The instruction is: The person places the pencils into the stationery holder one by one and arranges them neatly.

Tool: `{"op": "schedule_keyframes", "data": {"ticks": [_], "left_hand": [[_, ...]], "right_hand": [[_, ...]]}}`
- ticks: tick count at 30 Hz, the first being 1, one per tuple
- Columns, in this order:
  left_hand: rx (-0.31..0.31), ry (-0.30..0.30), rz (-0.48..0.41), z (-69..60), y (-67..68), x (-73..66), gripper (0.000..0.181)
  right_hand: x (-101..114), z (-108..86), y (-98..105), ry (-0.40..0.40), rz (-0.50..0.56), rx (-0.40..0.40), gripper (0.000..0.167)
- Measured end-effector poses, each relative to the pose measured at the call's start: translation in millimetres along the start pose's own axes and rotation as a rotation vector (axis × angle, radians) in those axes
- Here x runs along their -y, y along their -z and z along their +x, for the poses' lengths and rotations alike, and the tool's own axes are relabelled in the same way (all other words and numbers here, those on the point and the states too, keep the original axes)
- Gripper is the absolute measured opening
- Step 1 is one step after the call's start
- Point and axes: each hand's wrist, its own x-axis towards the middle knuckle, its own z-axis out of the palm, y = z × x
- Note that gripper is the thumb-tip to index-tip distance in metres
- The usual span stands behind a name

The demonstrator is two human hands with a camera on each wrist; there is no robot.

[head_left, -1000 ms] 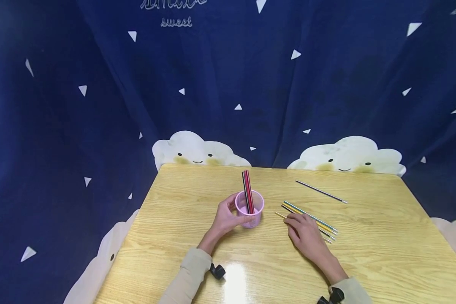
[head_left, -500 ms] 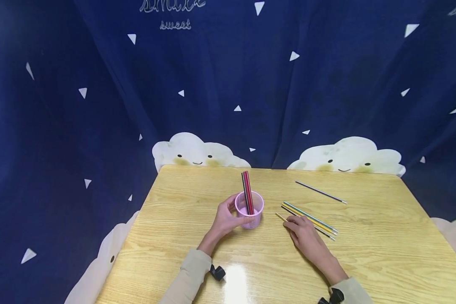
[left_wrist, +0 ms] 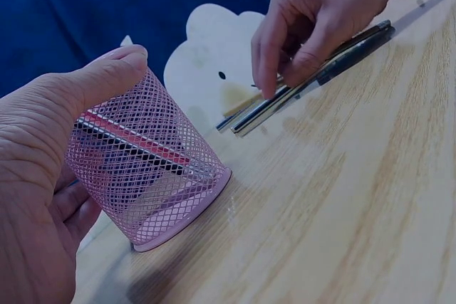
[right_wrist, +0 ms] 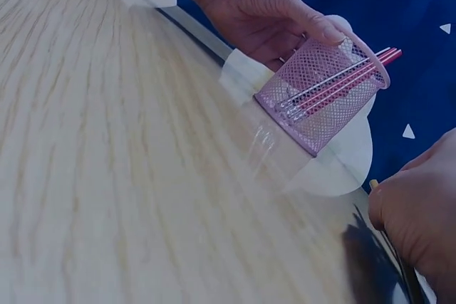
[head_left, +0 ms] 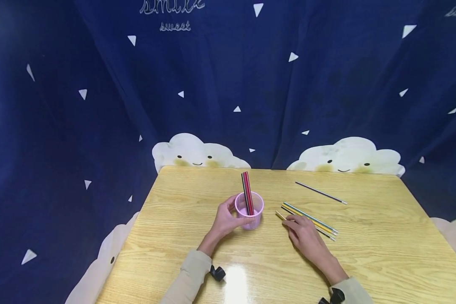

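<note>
My left hand (head_left: 226,216) grips a pink mesh pen holder (left_wrist: 153,169) round its side, thumb near the rim. Red and black pencils (head_left: 248,192) lean inside it, their ends sticking up past the rim. To its right, my right hand (head_left: 307,236) pinches a yellow pencil (head_left: 280,215) low over the table; one end pokes out beyond the fingertips and the rest is hidden by the hand. Teal, yellow and black pencils (head_left: 315,219) lie side by side just behind and partly under that hand.
A single dark pencil (head_left: 321,192) lies apart, farther back on the wooden table (head_left: 167,202). Behind the table hangs a dark blue curtain (head_left: 213,63) with white triangles and clouds. Each wrist wears a small black camera (head_left: 218,273).
The yellow pencil's rear end has left its place beside the others, and its front end now tilts up slightly in my right hand. My left hand and the pen holder stay put.
</note>
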Motion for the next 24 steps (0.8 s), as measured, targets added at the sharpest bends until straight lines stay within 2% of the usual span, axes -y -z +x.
{"op": "schedule_keyframes", "data": {"ticks": [12,18,20,24], "left_hand": [[-0.001,0.015,-0.031,1.1,-1.2,-2.2,0.086],[0.003,0.016,-0.046,-4.0,-0.7,-26.6,0.082],[-0.001,0.014,-0.05,-3.9,-0.5,-22.9,0.083],[-0.005,0.003,-0.033,-0.7,-0.5,-4.1,0.083]], "right_hand": [[6,21.8,16,0.03,0.127,-0.067,0.026],[11,34.2,26,0.006,0.178,-0.109,0.03],[11,38.4,30,-0.003,0.206,-0.131,0.031],[12,45.4,36,-0.021,0.286,-0.17,0.031]]}}
